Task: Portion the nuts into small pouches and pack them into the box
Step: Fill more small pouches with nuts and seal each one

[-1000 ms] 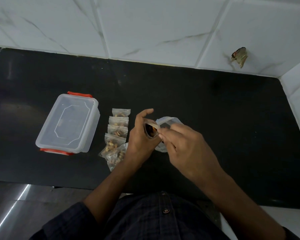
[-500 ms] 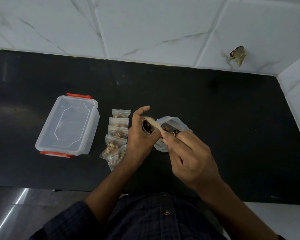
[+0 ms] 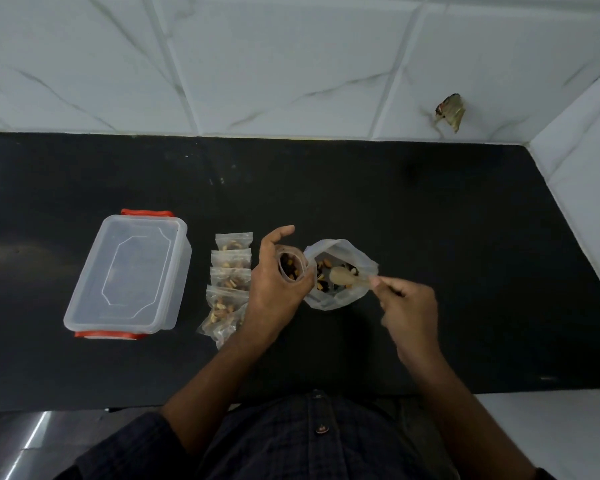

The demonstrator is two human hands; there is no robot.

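Note:
My left hand [image 3: 274, 289] grips a small open pouch [image 3: 290, 268] with nuts showing in its mouth. Just right of it sits a larger clear bag of mixed nuts [image 3: 340, 275], open at the top. My right hand [image 3: 409, 306] pinches the handle of a small wooden spoon [image 3: 343, 276] whose bowl lies inside the big bag. Several filled small pouches [image 3: 231, 275] lie in a column left of my left hand. A clear plastic box [image 3: 129, 271] with red clips and its lid on stands further left.
All of this rests on a black countertop [image 3: 430, 220] against a white marble-tiled wall [image 3: 291, 64], which also rises along the right side. The counter's front edge runs just before my body.
The spoon has left the small pouch and moved right into the big bag. My right hand has drawn back to the right; the left hand keeps hold of the pouch.

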